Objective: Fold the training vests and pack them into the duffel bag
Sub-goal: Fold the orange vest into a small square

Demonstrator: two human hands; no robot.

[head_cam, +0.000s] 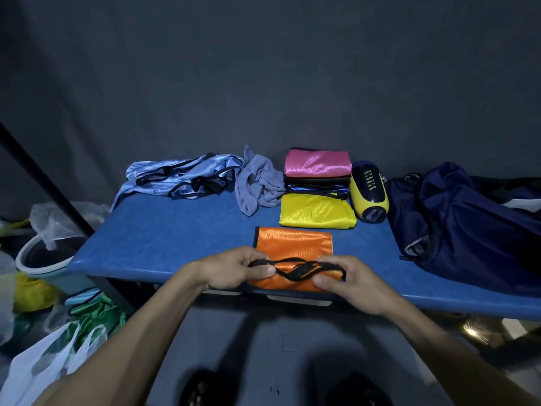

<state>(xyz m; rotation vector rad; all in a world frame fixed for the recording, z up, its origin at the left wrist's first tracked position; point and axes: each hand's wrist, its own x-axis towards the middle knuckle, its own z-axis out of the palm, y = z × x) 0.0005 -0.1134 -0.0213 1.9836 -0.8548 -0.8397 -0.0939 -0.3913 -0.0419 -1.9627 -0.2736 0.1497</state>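
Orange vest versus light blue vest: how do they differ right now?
The orange vest lies folded flat at the near table edge; the light blue vest sits crumpled at the far left. Both hands, left hand and right hand, pinch the orange one's black trim; the blue is untouched. Both are shiny, black-edged.

Both forearms reach forward and converge. The left hand [234, 271] and right hand [348, 281] each pinch black straps [295, 269] between thumb and curled fingers.

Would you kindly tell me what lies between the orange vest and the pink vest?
The folded yellow vest lies between the orange vest and the pink vest, seen in the head view.
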